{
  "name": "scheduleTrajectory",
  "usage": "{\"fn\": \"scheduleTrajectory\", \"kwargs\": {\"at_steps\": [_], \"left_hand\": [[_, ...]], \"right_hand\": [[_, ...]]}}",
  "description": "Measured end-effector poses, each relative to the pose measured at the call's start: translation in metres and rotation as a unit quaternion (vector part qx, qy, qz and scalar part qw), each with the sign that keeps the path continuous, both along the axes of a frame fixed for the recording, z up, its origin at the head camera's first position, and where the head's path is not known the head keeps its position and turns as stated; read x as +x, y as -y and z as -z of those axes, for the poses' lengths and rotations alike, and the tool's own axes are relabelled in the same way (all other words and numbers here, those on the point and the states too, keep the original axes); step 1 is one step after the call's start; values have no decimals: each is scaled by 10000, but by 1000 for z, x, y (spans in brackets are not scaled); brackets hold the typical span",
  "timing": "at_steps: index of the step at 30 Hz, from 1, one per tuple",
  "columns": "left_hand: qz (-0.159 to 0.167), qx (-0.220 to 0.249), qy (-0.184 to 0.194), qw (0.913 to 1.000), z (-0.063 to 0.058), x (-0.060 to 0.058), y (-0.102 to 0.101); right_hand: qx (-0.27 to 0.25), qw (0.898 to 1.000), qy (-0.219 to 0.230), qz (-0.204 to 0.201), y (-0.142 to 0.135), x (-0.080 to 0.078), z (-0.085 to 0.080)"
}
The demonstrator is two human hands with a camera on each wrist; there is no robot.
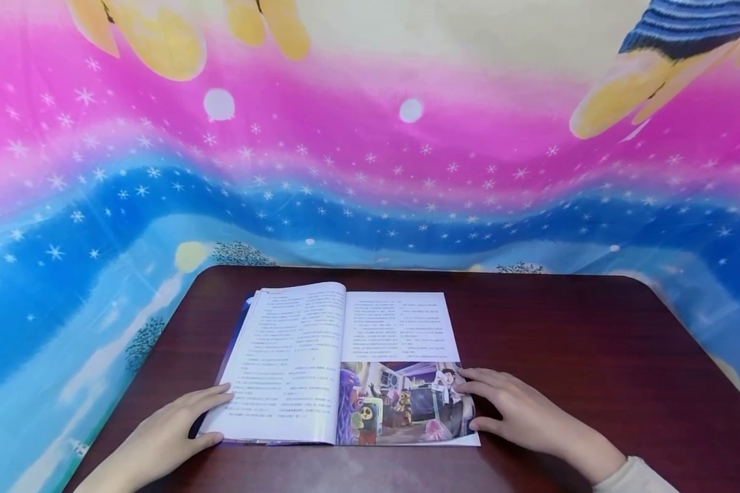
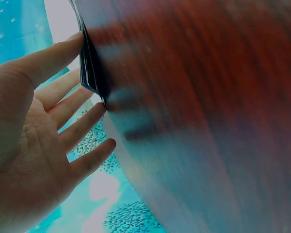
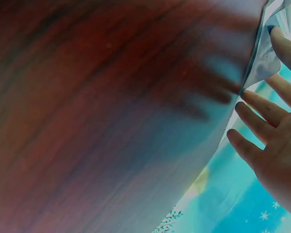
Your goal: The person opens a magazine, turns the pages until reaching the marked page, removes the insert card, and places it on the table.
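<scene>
An open magazine (image 1: 284,383) lies on the dark reddish-brown table, with text on its left page and text above a colourful cartoon picture (image 1: 407,404) on its right page. At its lower left edge is my left hand (image 1: 173,424), thumb and fingertips touching the page edges. The left wrist view shows this hand (image 2: 43,131) with its fingers spread beside the stacked pages (image 2: 89,68). My right hand (image 1: 524,414) rests at the lower right edge, fingertips on the picture's border. In the right wrist view its fingers (image 3: 262,109) are extended along the page edge (image 3: 262,60).
The table (image 1: 561,342) has rounded far corners and a glossy surface that reflects light. Behind and beside it hangs a pink and blue cloth (image 1: 370,171) printed with snowflakes. A light sleeve (image 1: 632,476) covers my right wrist.
</scene>
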State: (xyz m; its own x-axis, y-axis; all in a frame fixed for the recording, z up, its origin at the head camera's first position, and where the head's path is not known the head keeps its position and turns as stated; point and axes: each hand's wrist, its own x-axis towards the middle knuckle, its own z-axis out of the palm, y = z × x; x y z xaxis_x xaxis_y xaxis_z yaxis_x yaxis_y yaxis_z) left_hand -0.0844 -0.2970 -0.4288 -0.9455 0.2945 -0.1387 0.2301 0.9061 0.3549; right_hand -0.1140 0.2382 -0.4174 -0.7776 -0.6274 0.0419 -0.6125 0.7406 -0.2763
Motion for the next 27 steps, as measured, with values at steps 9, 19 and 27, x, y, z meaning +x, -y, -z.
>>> {"fn": "scheduleTrajectory", "kwargs": {"at_steps": [9, 19, 27], "left_hand": [[-85, 114, 1, 9999, 1, -2, 3], [-172, 31, 88, 9998, 0, -4, 1], [-78, 82, 29, 9999, -2, -3, 0]], "right_hand": [[-261, 9994, -80, 230, 5, -4, -9], [-685, 9966, -239, 397, 13, -10, -21], [-1082, 9897, -920, 199, 18, -17, -25]]}}
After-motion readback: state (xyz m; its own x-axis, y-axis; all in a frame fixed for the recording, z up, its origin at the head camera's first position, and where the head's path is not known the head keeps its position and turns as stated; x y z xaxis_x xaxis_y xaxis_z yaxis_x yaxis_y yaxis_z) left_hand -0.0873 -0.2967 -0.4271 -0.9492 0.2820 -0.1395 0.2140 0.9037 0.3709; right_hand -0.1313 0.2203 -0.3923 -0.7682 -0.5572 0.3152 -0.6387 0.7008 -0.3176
